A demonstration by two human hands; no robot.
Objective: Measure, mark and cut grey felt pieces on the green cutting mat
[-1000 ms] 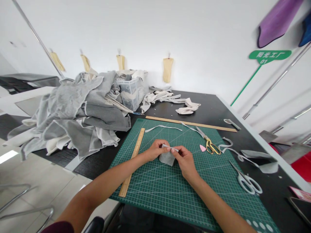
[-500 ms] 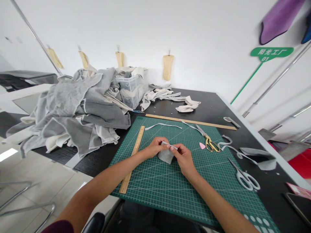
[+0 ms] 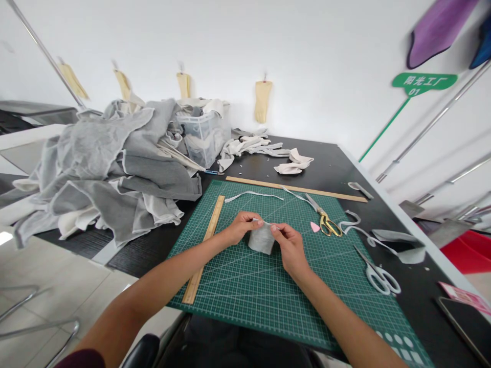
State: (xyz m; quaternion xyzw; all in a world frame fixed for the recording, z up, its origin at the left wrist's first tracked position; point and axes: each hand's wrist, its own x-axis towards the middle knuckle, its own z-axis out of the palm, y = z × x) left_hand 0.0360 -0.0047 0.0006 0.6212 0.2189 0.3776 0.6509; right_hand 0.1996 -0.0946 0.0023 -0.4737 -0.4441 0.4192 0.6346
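Both my hands meet over the middle of a green cutting mat (image 3: 249, 291). My left hand (image 3: 242, 226) and my right hand (image 3: 288, 246) each pinch the top edge of a small grey fabric piece (image 3: 261, 240), which hangs down between them onto the mat. Fingers of both hands are closed on its upper hem. A short wooden ruler (image 3: 204, 246) lies along the mat's left edge, close to my left forearm.
A heap of grey cloth (image 3: 115, 168) and a clear plastic bin (image 3: 201, 138) fill the left of the black table. A long wooden ruler (image 3: 295, 189), gold scissors (image 3: 326, 221), a pink chalk piece (image 3: 314, 227), white scissors (image 3: 378, 276) and fabric strips (image 3: 253, 194) lie around the mat.
My hands have drawn slightly closer together on the fabric's top edge. The view has shifted a little; nothing else on the table moved.
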